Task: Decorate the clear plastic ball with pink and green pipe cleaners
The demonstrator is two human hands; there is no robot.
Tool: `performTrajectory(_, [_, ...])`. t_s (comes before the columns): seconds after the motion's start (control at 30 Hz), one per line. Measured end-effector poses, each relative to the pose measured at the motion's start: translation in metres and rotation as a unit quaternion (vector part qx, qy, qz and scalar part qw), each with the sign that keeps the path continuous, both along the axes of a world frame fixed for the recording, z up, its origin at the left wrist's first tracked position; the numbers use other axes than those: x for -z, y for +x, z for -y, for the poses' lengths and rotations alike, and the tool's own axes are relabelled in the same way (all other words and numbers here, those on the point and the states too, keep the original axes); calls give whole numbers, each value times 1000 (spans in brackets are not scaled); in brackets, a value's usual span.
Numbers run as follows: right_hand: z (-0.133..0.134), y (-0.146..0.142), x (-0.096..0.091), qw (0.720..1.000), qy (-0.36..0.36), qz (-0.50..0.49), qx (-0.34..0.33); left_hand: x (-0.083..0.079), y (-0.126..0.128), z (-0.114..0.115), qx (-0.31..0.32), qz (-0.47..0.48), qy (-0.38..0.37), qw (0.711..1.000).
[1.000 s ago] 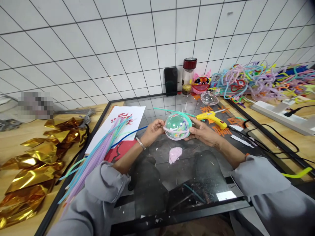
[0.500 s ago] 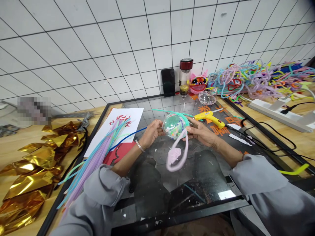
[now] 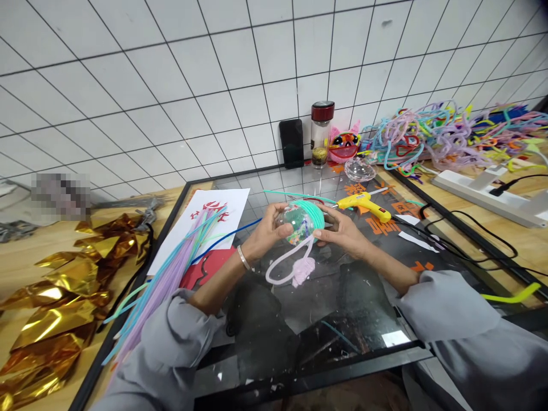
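Between my two hands is a clear plastic ball [image 3: 295,220], with green pipe cleaner [image 3: 314,214] coiled round its right part and small colourful bits showing inside. My left hand [image 3: 269,231] grips the ball's left side, its thumb on the front. On the other side my right hand [image 3: 342,233] holds the green coils with thumb and fingers. A pale pink fuzzy loop [image 3: 277,273] hangs from the ball's lower edge, with a small pink woven piece [image 3: 303,270] at its side. The fingertips behind the ball are hidden.
A yellow glue gun [image 3: 363,204] lies right of my hands, its cord trailing right. Pipe cleaners [image 3: 171,274] lie at left over white paper [image 3: 231,205]. A lidded bottle [image 3: 321,137], a phone [image 3: 291,142] and a clear half shell [image 3: 359,169] stand at the back.
My left hand has closed onto the ball's left side. The ball has turned, showing more green coils, and the pink loop has swung to the left.
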State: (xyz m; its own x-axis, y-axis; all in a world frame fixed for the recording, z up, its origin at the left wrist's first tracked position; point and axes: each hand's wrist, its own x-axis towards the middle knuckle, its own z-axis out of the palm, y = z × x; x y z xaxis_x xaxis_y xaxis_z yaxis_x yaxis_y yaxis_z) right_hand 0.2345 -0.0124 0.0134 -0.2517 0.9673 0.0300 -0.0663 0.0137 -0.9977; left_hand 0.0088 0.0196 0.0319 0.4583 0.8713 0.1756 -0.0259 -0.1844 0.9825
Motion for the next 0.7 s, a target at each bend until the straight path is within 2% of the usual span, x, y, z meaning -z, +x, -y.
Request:
performTrajectory(0.17, [3,-6,5,997,68,27,36,-12,3,7,-6,-90,45,995])
performTrajectory(0.3, [4,-8,7,996,63,45,53,-17,6,13,-12,-161,59,985])
performTrajectory(0.53, [2,-9,12,990,84,78,79,-17,16,19,-68,-156,83,982])
performTrajectory(0.7, [1,-11,9,997,48,27,53,-12,20,20,-95,-160,106,977])
